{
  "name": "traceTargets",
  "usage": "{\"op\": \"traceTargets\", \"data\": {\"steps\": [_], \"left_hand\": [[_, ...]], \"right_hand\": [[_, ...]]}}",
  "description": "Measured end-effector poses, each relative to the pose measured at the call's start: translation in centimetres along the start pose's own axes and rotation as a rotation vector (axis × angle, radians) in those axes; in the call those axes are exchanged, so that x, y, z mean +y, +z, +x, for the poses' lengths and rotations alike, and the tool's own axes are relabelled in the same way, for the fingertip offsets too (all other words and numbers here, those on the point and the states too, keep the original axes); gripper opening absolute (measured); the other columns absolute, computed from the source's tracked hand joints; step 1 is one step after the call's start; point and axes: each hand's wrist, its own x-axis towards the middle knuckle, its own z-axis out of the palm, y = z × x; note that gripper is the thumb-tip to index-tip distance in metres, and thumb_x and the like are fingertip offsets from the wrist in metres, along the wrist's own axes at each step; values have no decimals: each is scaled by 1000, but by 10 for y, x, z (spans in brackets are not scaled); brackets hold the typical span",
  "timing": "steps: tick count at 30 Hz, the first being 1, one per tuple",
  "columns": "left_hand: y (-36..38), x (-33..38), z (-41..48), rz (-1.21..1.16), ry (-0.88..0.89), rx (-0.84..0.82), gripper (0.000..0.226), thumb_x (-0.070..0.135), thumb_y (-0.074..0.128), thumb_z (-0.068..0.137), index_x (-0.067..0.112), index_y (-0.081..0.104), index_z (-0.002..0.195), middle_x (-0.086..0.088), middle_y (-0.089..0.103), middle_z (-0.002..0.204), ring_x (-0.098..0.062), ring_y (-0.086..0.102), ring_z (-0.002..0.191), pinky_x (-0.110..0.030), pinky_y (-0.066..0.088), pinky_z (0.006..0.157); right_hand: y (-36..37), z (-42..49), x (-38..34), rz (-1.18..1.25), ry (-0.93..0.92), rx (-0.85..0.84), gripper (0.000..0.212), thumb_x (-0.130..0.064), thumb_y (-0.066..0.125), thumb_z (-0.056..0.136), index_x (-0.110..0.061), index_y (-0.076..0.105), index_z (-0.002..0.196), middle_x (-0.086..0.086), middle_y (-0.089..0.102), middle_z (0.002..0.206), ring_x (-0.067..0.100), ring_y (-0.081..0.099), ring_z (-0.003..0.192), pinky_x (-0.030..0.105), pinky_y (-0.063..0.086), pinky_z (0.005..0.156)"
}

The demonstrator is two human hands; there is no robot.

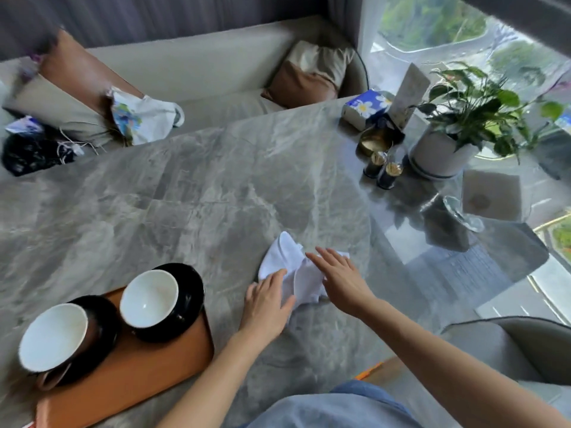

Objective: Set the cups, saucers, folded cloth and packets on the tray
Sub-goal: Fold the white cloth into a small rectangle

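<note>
Two white cups [148, 296] on black saucers [188, 291] already sit on the orange tray [148, 372] at lower left, while both hands, left [267, 307] and right [341, 278], press flat-fingered on the rumpled white cloth [296, 273] at centre of the grey marble tabletop [185, 196], not yet folded, packets unseen.

Place: a café or restaurant booth is suggested | Seating: a cushioned bench [200, 66] is set behind a marble table [185, 186] | Tabletop: tissue box [364, 109], card stand [408, 91], toothpick jars [388, 176] and potted plant [445, 149] are grouped beside a window [432, 23]

head-worn view, looking steeply down, close over table [200, 186]
</note>
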Motion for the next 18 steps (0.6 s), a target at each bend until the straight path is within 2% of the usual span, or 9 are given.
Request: {"op": "traceTargets", "data": {"steps": [2, 4, 8, 9, 11, 14, 16, 18], "left_hand": [[6, 8, 7, -92, -33, -40, 55, 36, 51, 90, 21, 32, 139, 3, 45, 143, -17, 40, 132, -35, 30, 106], [9, 17, 12, -180, -91, -32, 54, 36, 55, 88, 21, 36, 136, 5, 52, 134, -17, 45, 126, -36, 36, 101], [5, 26, 19, -176, -186, 61, 39, 45, 58, 84, 22, 55, 115, 4, 66, 100, -17, 56, 104, -33, 37, 89], [2, 25, 20, -216, -199, 45, 32, 42, 61, 83, 19, 59, 105, 3, 64, 87, -19, 58, 92, -32, 38, 82], [-5, 21, 22, -464, -176, -15, 19, 28, 68, 81, 13, 58, 84, 3, 51, 66, -17, 48, 66, -28, 35, 64], [-21, 15, 22, -747, -101, -32, 22, 5, 67, 81, 10, 48, 72, -1, 41, 64, -8, 38, 62, -20, 30, 57], [-31, 8, 19, -777, -69, -45, 23, 1, 63, 83, 7, 45, 72, -2, 37, 66, -2, 35, 59, -14, 29, 55], [-38, -1, 14, -783, -83, -78, 23, 2, 63, 84, 10, 44, 73, -2, 38, 68, -5, 37, 63, -14, 30, 57]], "right_hand": [[-4, 7, 3, 70, -31, -58, 51, -12, 56, 86, -23, 45, 134, 1, 46, 142, 22, 37, 134, 34, 30, 106], [-6, 10, -1, 232, -28, -105, 35, -16, 59, 87, -20, 55, 121, 2, 62, 121, 21, 54, 115, 30, 41, 93], [-6, 11, -10, 367, -70, -62, 28, -18, 62, 85, -22, 57, 112, -2, 64, 102, 15, 56, 97, 30, 44, 81], [-6, 11, -11, 392, -76, -37, 27, -20, 63, 85, -22, 56, 111, -5, 63, 98, 14, 55, 94, 29, 43, 78], [-8, 12, -7, 455, -68, -44, 25, -25, 65, 85, -22, 54, 108, -11, 58, 90, 11, 54, 86, 28, 43, 75], [-11, 15, 3, 375, -104, -163, 21, -32, 64, 85, -20, 57, 99, -9, 55, 85, 13, 52, 83, 33, 42, 72], [-12, 20, 12, 246, -162, -197, 18, -32, 63, 86, -15, 58, 91, -3, 56, 85, 18, 52, 80, 33, 38, 69], [-15, 26, 20, 255, -113, -187, 16, -29, 61, 87, -14, 61, 89, 1, 61, 86, 22, 57, 81, 36, 43, 71]]}}
